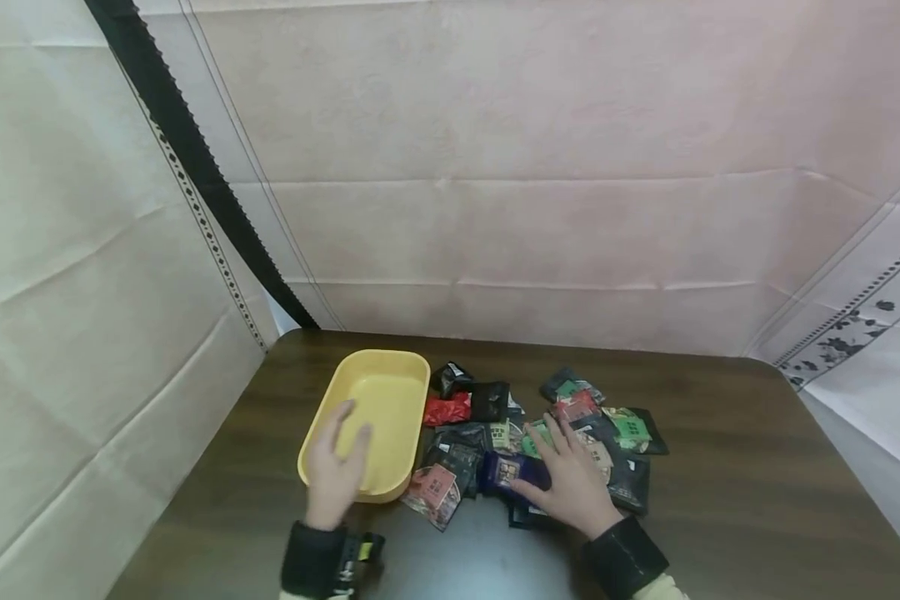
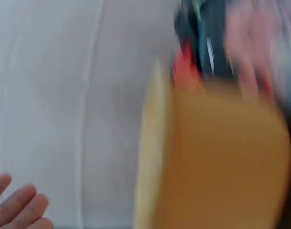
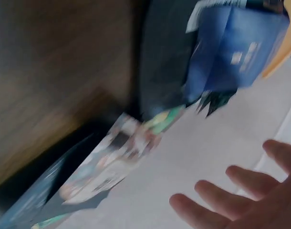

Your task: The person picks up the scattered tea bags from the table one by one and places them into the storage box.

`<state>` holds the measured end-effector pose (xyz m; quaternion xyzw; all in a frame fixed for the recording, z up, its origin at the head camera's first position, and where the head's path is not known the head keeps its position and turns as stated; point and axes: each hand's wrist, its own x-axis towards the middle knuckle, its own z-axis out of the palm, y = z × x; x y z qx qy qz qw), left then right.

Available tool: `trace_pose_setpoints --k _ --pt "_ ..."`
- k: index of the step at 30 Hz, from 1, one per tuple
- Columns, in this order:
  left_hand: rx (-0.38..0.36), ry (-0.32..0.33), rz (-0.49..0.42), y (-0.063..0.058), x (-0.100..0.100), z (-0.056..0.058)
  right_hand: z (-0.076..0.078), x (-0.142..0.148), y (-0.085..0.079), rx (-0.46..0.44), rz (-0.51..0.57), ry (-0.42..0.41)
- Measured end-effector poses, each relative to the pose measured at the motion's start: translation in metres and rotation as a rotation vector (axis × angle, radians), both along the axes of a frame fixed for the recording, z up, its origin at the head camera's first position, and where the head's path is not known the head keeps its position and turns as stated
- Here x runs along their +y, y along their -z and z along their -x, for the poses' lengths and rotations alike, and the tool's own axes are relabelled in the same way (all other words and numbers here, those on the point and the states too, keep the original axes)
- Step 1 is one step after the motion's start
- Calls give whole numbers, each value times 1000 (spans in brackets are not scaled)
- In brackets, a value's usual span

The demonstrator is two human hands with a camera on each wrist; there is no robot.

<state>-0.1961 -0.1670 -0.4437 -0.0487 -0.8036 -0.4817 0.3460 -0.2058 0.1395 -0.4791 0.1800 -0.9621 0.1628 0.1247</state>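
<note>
My left hand point(image 1: 335, 475) is over the near left part of a yellow plastic tray point(image 1: 378, 408), its fingers apart and holding nothing. In the left wrist view its fingertips point(image 2: 28, 202) show at the lower left, away from the blurred tray wall point(image 2: 222, 157). My right hand point(image 1: 570, 487) hovers with spread fingers over a heap of small packets, nearest a dark blue packet point(image 1: 513, 473). Nothing is between its fingers in the right wrist view, where the blue packet point(image 3: 236, 47) stands beyond the fingertips point(image 3: 207, 191).
Right of the tray lie a red packet point(image 1: 447, 409), a black packet point(image 1: 489, 402) and a pink-labelled one point(image 1: 437, 487). Green-labelled packets point(image 1: 633, 431) lie on the heap's right side. The brown table point(image 1: 727, 467) meets hanging pale cloth point(image 1: 555, 233) at its back edge.
</note>
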Motion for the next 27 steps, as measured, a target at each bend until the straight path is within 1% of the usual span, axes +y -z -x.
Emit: trace_pose_setpoints --k 2,4,5,7,10,11,13,14,16,18,23,27 --pt "-81 -117 -86 7 -23 -4 0 -4 2 -37 -19 -44" --pt "-213 -202 -135 15 -42 -8 1 -7 5 -76 -30 -77" --pt "-293 -225 -142 19 -48 -10 1 -8 6 -92 -28 -87" --pt "-447 -246 -122 26 -57 -14 3 -10 8 -113 -27 -102" --pt "-657 -240 -58 34 -62 -18 5 -13 12 -108 -44 -108" --pt "-709 -236 -37 37 -63 -19 6 -15 12 -99 -55 -106" --pt "-785 -214 -43 42 -63 -21 8 -18 13 -88 -74 -104" --pt "-810 -199 -69 45 -62 -22 9 -20 14 -84 -83 -101" --pt "-830 -182 -119 49 -59 -22 11 -22 14 -80 -103 -99" --pt "-824 -183 -195 53 -54 -20 12 -25 12 -84 -116 -99" --pt "-794 -221 -364 62 -41 -16 15 -29 10 -102 -143 -127" --pt "-784 -221 -460 65 -33 -15 18 -29 12 -124 -126 -141"
